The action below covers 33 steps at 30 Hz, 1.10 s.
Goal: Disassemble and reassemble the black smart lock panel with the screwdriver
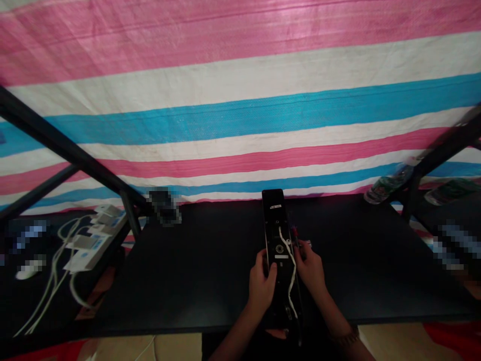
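A long, narrow black device (pixel 273 216) stretches away from me over the table, its near end by my body. Small white labels, screws and a round fitting show on its upper face. A white cable (pixel 293 273) runs along it, from the middle towards the near end. My left hand (pixel 262 283) grips the device's left edge, thumb on top. At the right edge, my right hand (pixel 311 268) has its fingers closed around something dark and small; what it is stays hidden. A small red piece (pixel 295 231) shows just beyond those fingers.
A black table (pixel 195 271) lies under the work. A white power strip (pixel 88 255) with plugs and cables sits left. Clear bottles (pixel 387 186) lean at the back right. Black metal bars (pixel 71 155) flank both sides; a striped sheet (pixel 240 115) hangs behind.
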### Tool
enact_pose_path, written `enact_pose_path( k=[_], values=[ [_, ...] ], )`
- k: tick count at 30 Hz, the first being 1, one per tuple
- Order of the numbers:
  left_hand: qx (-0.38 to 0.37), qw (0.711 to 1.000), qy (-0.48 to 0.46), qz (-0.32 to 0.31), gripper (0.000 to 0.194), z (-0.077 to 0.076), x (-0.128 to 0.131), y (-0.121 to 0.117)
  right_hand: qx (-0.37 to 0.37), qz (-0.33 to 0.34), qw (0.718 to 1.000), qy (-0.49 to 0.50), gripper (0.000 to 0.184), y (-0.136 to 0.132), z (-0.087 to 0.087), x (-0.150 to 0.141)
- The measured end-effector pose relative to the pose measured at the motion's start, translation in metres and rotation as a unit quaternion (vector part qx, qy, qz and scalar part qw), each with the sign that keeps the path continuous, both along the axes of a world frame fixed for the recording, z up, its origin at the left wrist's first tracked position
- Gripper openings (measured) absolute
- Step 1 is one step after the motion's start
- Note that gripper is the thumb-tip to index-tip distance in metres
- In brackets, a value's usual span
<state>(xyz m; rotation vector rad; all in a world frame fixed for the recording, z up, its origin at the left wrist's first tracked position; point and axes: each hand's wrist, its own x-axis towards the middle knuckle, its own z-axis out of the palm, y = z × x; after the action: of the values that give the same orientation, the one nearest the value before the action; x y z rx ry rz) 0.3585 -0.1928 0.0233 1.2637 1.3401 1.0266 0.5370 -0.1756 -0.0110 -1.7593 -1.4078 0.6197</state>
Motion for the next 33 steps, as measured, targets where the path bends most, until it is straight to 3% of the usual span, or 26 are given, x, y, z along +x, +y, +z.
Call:
enact_pose_path(
  k=[11, 16, 19, 22, 26, 30, 33],
  values=[
    [0.010, 1.000, 0.003, -0.002, 0.034, -0.001, 0.000, -0.001, -0.003, -0.007, 1.000, 0.004, 0.037, 0.000, 0.001, 0.000],
    [0.011, 1.000, 0.009, 0.003, 0.034, -0.001, 0.000, -0.001, 0.006, -0.020, 0.994, 0.110, 0.037, 0.002, 0.006, 0.002],
    [0.014, 1.000, 0.005, 0.002, 0.035, -0.002, 0.001, -0.001, -0.004, -0.037, 0.967, 0.252, 0.042, 0.005, 0.016, 0.009],
    [0.017, 1.000, 0.005, -0.004, 0.035, -0.003, 0.000, -0.001, 0.034, -0.079, 0.916, 0.391, 0.043, 0.010, 0.035, 0.016],
    [0.016, 1.000, 0.016, -0.003, 0.036, -0.004, -0.001, -0.001, 0.128, -0.137, 0.877, 0.442, 0.039, 0.010, 0.069, 0.016],
    [0.015, 1.000, 0.006, -0.007, 0.037, -0.003, -0.001, -0.001, 0.147, -0.091, 0.902, 0.395, 0.031, -0.004, 0.097, 0.004],
    [0.013, 1.000, 0.000, -0.008, 0.038, -0.002, -0.001, -0.001, 0.148, -0.036, 0.938, 0.313, 0.030, -0.013, 0.105, -0.007]
  ],
)
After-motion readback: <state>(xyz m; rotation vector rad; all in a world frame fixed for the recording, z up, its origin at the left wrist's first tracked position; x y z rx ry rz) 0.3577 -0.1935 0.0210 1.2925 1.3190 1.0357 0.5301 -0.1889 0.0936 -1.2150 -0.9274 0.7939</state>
